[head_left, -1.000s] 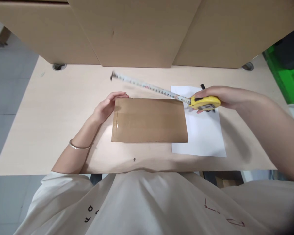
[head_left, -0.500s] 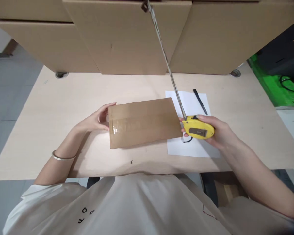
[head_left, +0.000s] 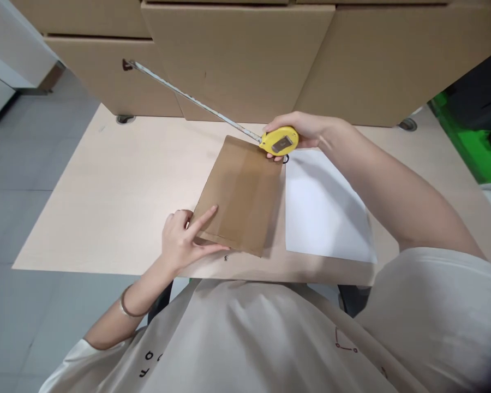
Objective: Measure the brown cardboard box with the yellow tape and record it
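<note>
A flat brown cardboard box point(head_left: 243, 194) lies on the light wooden table point(head_left: 118, 185), turned so its long side runs away from me. My left hand point(head_left: 184, 240) grips its near left corner, index finger laid on top and thumb along the near edge. My right hand point(head_left: 306, 131) is closed round a yellow tape measure point(head_left: 279, 141) at the box's far right corner. The tape blade point(head_left: 188, 98) is pulled out and sticks up to the far left, its hook in the air in front of the big cartons.
A white sheet of paper point(head_left: 323, 213) lies right of the box. Large cardboard cartons point(head_left: 237, 60) stand along the table's far edge. A green object point(head_left: 466, 136) sits at the far right. Two cable holes point(head_left: 125, 118) mark the table's back corners.
The box has been turned from lying crosswise to lengthwise. My left hand moved to its near corner. My right hand carried the tape measure to the far corner, and the blade swung left.
</note>
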`<state>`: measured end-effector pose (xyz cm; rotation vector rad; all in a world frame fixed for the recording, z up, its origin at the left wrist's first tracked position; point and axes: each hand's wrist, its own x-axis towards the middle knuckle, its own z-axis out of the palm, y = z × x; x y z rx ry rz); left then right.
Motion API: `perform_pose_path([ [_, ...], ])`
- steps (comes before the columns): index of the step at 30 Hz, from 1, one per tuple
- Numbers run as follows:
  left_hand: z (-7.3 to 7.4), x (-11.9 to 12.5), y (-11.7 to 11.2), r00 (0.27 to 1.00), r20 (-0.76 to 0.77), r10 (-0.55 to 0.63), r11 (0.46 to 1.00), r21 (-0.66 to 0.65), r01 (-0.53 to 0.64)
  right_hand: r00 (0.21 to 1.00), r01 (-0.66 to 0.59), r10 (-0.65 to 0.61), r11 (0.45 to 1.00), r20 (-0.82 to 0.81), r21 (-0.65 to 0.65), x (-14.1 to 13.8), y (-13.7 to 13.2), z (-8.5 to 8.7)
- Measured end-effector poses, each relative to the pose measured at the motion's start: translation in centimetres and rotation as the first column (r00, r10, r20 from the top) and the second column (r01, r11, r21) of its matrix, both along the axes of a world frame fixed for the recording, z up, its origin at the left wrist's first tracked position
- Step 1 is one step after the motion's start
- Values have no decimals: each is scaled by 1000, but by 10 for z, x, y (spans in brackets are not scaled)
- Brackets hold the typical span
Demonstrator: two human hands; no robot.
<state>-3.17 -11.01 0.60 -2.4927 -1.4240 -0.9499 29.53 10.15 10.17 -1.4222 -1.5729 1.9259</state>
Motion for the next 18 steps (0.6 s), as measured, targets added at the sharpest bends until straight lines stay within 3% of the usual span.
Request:
perform_pose_path([
  [3,-7,9,-14,998,45,48,995,-85,-44,998,-58,57,998,23,5,-10,0,2],
  [7,-6,24,-24,994,66,90,966,-250,-71,990,-124,123,992,69,12,-14,-2,6],
  [13,-1,39,-31,999,-38,-3,965,-263,-8,972,-201,200,980,120,-2,-12,0,6],
  [18,0,42,-32,997,-12,-78,957,-282,72,967,-207,208,978,150,-21,-14,-3,7],
])
